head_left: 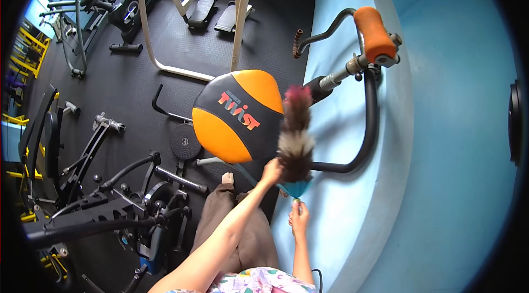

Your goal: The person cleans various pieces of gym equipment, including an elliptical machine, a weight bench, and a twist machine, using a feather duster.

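Observation:
A fluffy duster (297, 138), with brown, cream and red feathers and a teal base, stands upright beside the orange and black seat (238, 115) marked TWIST. My right hand (298, 217) is wrapped round its handle, just below the teal part. At the seat's lower right edge is my left hand (272, 171), its fingers partly hidden behind the duster's feathers; whether it grips anything cannot be made out. The feathers overlap the seat's right edge in this view.
Right of the seat rises a curved black handlebar (372, 122) with an orange roller pad (376, 35), near the blue wall (457, 127). Black exercise machines (104, 210) fill the lower left. White frame tubes (182, 71) and a round black disc (185, 141) lie beyond.

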`<state>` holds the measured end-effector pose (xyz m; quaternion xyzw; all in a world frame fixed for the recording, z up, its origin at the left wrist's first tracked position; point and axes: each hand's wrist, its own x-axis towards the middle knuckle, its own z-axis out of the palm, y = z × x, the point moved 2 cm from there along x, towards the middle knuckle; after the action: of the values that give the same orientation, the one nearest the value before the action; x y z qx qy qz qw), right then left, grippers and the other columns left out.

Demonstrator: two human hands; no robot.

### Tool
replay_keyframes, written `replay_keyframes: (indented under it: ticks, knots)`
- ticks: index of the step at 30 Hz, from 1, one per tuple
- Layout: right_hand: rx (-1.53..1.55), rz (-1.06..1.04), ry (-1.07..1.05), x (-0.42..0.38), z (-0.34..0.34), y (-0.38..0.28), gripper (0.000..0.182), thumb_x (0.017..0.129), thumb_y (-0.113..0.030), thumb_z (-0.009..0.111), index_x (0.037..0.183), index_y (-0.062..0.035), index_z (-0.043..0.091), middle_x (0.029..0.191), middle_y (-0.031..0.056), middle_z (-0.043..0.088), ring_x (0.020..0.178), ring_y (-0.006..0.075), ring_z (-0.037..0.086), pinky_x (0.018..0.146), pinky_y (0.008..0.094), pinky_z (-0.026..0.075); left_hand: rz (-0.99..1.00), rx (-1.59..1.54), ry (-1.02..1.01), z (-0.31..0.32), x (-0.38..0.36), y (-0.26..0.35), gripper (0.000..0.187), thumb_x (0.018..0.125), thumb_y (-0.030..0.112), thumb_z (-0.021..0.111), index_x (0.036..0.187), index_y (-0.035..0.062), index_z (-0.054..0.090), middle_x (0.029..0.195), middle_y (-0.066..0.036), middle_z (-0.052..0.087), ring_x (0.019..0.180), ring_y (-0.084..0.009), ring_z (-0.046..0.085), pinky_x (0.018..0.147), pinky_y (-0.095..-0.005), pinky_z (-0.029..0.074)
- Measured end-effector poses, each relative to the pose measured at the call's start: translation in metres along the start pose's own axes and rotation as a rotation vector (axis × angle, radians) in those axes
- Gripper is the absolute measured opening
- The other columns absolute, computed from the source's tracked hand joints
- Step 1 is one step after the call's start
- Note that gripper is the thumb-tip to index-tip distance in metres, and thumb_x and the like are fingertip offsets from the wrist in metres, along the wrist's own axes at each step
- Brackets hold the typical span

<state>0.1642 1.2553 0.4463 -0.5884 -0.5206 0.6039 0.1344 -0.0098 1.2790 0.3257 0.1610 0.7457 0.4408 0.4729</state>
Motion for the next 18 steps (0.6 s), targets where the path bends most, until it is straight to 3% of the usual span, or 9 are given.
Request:
replay_keyframes:
  ticks: [1,3,4,6,10,11,12,15,18]
  knots:
    - [-0.054,-0.037,-0.022,0.015,0.014,0.013,0.033,0.092,-0.038,0.049,0.083,-0.0065,0.05,0.047,-0.001,0.041,0.036,0.0044,0.037,0.032,0.021,0.027,0.182,0.063,0.327,-0.024,0.007,-0.035,0.028,0.079,0.02,0.058,0.102,0.0037,0.062,0.096,-0.018,0.063,0.091,-0.0315,0.061,0.08,-0.0401,0.048]
    - [-0.227,-0.156,-0.016,0.049,0.043,0.05,0.034,0.091,-0.038,0.051,0.085,-0.0046,0.055,0.05,0.0013,0.048,0.039,0.0075,0.044,0.036,0.0239,0.035,-0.129,0.082,0.544,-0.083,0.011,-0.087,0.032,0.079,0.026,0.062,0.099,0.0006,0.062,0.093,-0.018,0.064,0.085,-0.0314,0.062,0.078,-0.0406,0.048]
    - [-0.342,-0.251,-0.001,0.069,0.055,0.071,0.034,0.091,-0.037,0.052,0.086,-0.0033,0.056,0.051,0.0053,0.05,0.04,0.0118,0.047,0.039,0.0282,0.039,-0.181,0.034,0.769,-0.101,0.035,-0.163,0.034,0.078,0.026,0.065,0.095,-0.0028,0.061,0.088,-0.02,0.064,0.08,-0.0332,0.063,0.076,-0.0417,0.048]
    - [-0.484,-0.483,0.084,0.106,0.074,0.092,0.034,0.091,-0.036,0.052,0.085,-0.0025,0.056,0.05,0.0082,0.05,0.039,0.0158,0.048,0.041,0.0321,0.039,-0.326,0.146,0.817,-0.158,0.037,-0.192,0.048,0.077,0.035,0.067,0.1,-0.0054,0.054,0.099,-0.025,0.059,0.093,-0.0373,0.057,0.083,-0.0434,0.044]
    - [-0.318,-0.2,0.137,0.143,0.102,0.1,0.037,0.091,-0.038,0.049,0.084,-0.0028,0.054,0.05,0.0093,0.05,0.04,0.0165,0.049,0.04,0.0322,0.038,-0.485,-0.133,0.836,-0.214,0.068,-0.239,0.078,0.081,0.056,0.054,0.131,-0.0021,0.037,0.128,-0.023,0.045,0.121,-0.0347,0.041,0.1,-0.039,0.033]
    - [-0.373,-0.232,0.119,0.152,0.109,0.099,0.037,0.092,-0.039,0.048,0.085,-0.003,0.054,0.05,0.0087,0.05,0.04,0.016,0.049,0.04,0.0318,0.038,-0.477,-0.176,0.861,-0.217,0.076,-0.248,0.081,0.082,0.06,0.05,0.133,-0.0006,0.034,0.129,-0.022,0.045,0.121,-0.0327,0.042,0.099,-0.0368,0.034]
    - [-0.428,-0.27,0.101,0.161,0.116,0.095,0.038,0.092,-0.04,0.047,0.085,-0.0031,0.054,0.05,0.0082,0.05,0.039,0.0155,0.049,0.04,0.0314,0.038,-0.541,-0.407,0.805,-0.216,0.066,-0.191,0.083,0.083,0.061,0.048,0.136,0.0003,0.03,0.128,-0.019,0.047,0.119,-0.0292,0.044,0.097,-0.0337,0.035]
    - [-0.522,-0.484,0.152,0.192,0.144,0.072,0.04,0.092,-0.043,0.046,0.089,-0.004,0.055,0.053,0.0075,0.05,0.038,0.0125,0.047,0.037,0.0288,0.037,-0.349,-0.535,0.662,-0.226,0.094,-0.209,0.079,0.085,0.057,0.05,0.134,-0.0012,0.03,0.128,-0.017,0.045,0.118,-0.0269,0.044,0.096,-0.0325,0.035]
    - [-0.286,0.048,-0.06,0.204,0.195,0.046,0.038,0.092,-0.043,0.047,0.091,-0.0059,0.054,0.053,0.0036,0.047,0.037,0.01,0.044,0.035,0.0248,0.035,-0.322,-0.585,0.651,-0.235,0.109,-0.208,0.076,0.085,0.053,0.052,0.13,-0.0042,0.03,0.13,-0.019,0.042,0.119,-0.0265,0.043,0.098,-0.0333,0.033]
